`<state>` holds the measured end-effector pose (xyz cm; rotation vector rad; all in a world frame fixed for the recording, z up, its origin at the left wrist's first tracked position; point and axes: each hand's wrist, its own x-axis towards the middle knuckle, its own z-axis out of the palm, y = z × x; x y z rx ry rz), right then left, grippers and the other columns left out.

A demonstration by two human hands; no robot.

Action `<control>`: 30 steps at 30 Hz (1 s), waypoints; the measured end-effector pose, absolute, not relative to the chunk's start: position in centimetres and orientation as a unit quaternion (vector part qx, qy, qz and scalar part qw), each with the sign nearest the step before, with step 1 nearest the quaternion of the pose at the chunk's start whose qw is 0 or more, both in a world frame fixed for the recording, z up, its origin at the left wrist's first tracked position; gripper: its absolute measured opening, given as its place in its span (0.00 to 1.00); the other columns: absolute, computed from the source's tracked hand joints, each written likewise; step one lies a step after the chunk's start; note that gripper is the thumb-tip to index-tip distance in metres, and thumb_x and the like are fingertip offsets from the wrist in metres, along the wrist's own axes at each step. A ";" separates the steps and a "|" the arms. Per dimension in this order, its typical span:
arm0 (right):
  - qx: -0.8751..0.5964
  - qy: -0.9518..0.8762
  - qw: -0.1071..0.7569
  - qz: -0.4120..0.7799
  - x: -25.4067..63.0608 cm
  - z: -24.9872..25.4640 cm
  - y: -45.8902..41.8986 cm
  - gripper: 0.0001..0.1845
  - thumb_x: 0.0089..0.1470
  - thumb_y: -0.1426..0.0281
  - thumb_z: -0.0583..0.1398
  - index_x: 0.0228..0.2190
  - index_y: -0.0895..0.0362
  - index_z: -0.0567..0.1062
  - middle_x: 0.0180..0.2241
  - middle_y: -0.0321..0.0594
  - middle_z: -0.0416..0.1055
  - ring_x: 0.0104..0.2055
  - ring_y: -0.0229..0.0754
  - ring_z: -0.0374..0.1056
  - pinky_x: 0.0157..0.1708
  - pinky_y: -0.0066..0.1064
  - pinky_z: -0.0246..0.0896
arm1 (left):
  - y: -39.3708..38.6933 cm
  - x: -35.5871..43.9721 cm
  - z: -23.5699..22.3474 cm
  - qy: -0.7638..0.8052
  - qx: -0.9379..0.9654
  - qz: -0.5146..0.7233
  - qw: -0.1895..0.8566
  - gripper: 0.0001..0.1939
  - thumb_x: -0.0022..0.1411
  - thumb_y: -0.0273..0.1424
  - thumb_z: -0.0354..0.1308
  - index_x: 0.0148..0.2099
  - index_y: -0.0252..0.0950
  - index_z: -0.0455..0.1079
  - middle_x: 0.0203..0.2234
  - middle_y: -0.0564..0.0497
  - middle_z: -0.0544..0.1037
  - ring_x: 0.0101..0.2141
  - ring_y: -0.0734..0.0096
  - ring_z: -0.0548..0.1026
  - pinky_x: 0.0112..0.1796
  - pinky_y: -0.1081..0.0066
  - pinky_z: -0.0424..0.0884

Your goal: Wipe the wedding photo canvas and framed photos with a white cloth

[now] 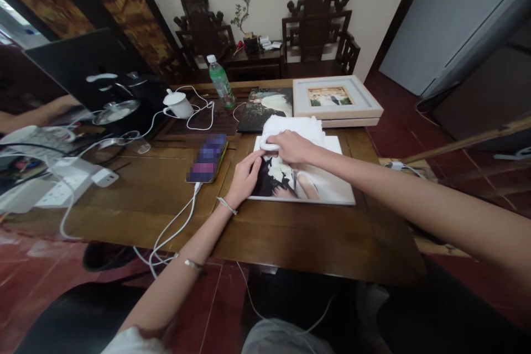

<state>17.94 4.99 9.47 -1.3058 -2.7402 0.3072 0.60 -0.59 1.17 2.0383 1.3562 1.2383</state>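
A photo panel lies flat on the wooden table, its print showing a person in white against a dark background. My right hand presses a bunched white cloth onto the panel's upper part, fingers closed around it. At the panel's left edge rests my left hand, its fingers stretched out and the tips near the cloth. Just behind the cloth is a second, darker photo panel. A framed photo with a pale frame sits behind to the right, on top of another frame.
Left of the panel lies a phone with a white cable plugged in. A green-labelled bottle and a white lidded cup stand farther back. Power strips, cables and a laptop crowd the left, where another person's arm shows.
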 end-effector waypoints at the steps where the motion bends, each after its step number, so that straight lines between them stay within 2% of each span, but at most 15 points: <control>1: -0.420 -0.901 0.047 0.101 18.1 9.4 4.9 0.20 0.49 0.79 0.53 0.44 0.57 0.74 0.39 0.48 0.73 0.40 0.47 0.67 0.33 0.32 0.52 | -0.6 0.6 1.2 0.485 0.728 0.440 0.200 0.21 0.69 0.40 0.44 0.52 0.34 0.72 0.51 0.44 0.75 0.53 0.61 0.71 0.56 0.59 0.64; 7: -0.386 -0.914 0.042 0.115 22.4 9.3 3.8 0.19 0.46 0.82 0.52 0.39 0.58 0.75 0.33 0.44 0.74 0.35 0.44 0.68 0.33 0.30 0.55 | -0.7 0.7 1.3 0.475 0.737 0.427 0.221 0.20 0.69 0.39 0.44 0.53 0.35 0.71 0.55 0.46 0.72 0.57 0.64 0.68 0.59 0.59 0.61; 12: -0.431 -0.900 0.007 0.059 29.2 9.2 3.5 0.29 0.42 0.84 0.49 0.45 0.57 0.72 0.34 0.44 0.75 0.38 0.46 0.69 0.37 0.32 0.59 | -0.7 0.7 1.4 0.477 0.739 0.427 0.212 0.18 0.68 0.37 0.46 0.53 0.37 0.71 0.54 0.47 0.72 0.56 0.65 0.68 0.58 0.58 0.61; 14: -0.446 -0.894 -0.007 0.042 31.3 8.8 3.0 0.29 0.43 0.84 0.49 0.46 0.57 0.72 0.36 0.44 0.75 0.40 0.48 0.70 0.39 0.35 0.61 | -0.7 0.7 1.4 0.476 0.739 0.427 0.211 0.17 0.68 0.36 0.47 0.53 0.38 0.70 0.55 0.47 0.72 0.57 0.65 0.68 0.58 0.57 0.61; 16: -0.456 -0.889 -0.008 0.029 32.5 8.2 1.5 0.28 0.43 0.83 0.50 0.45 0.56 0.72 0.43 0.48 0.74 0.45 0.51 0.70 0.43 0.40 0.62 | -0.7 0.7 1.4 0.473 0.740 0.429 0.210 0.17 0.68 0.36 0.47 0.54 0.38 0.70 0.55 0.47 0.72 0.56 0.65 0.68 0.58 0.58 0.61; 19: -0.438 -0.899 0.006 0.009 32.6 6.9 -2.5 0.26 0.42 0.83 0.51 0.44 0.57 0.73 0.57 0.53 0.64 0.59 0.57 0.59 0.53 0.51 0.58 | -0.7 0.6 1.4 0.470 0.742 0.432 0.207 0.17 0.68 0.36 0.47 0.54 0.37 0.70 0.54 0.46 0.72 0.56 0.64 0.68 0.58 0.58 0.62; 21: -0.397 -0.918 0.022 0.003 32.1 6.1 -5.8 0.27 0.41 0.84 0.52 0.42 0.54 0.74 0.61 0.48 0.58 0.65 0.57 0.48 0.58 0.56 0.51 | -0.8 0.5 1.5 0.469 0.742 0.434 0.202 0.17 0.68 0.36 0.47 0.54 0.37 0.70 0.54 0.46 0.72 0.56 0.63 0.68 0.58 0.58 0.61; 23: -0.354 -0.935 0.034 0.010 31.5 5.5 -8.7 0.28 0.39 0.84 0.53 0.39 0.49 0.75 0.63 0.38 0.54 0.66 0.53 0.42 0.61 0.56 0.45 | -0.8 0.5 1.5 0.469 0.744 0.433 0.195 0.17 0.68 0.36 0.47 0.54 0.38 0.70 0.55 0.47 0.72 0.57 0.63 0.67 0.59 0.57 0.60; 27: -0.301 -0.953 0.018 0.039 30.7 5.8 -10.9 0.28 0.36 0.84 0.55 0.35 0.44 0.76 0.63 0.30 0.54 0.67 0.49 0.42 0.64 0.52 0.42 | -0.8 0.5 1.5 0.471 0.752 0.421 0.187 0.17 0.68 0.37 0.47 0.54 0.39 0.69 0.56 0.47 0.71 0.59 0.64 0.65 0.60 0.57 0.58; 30: -0.304 -0.950 0.002 0.063 30.5 6.9 -9.4 0.29 0.39 0.85 0.53 0.39 0.46 0.76 0.61 0.35 0.59 0.66 0.48 0.46 0.62 0.52 0.47 | -0.6 0.5 1.3 0.477 0.752 0.413 0.189 0.18 0.68 0.37 0.47 0.55 0.38 0.68 0.56 0.47 0.70 0.59 0.63 0.64 0.59 0.57 0.58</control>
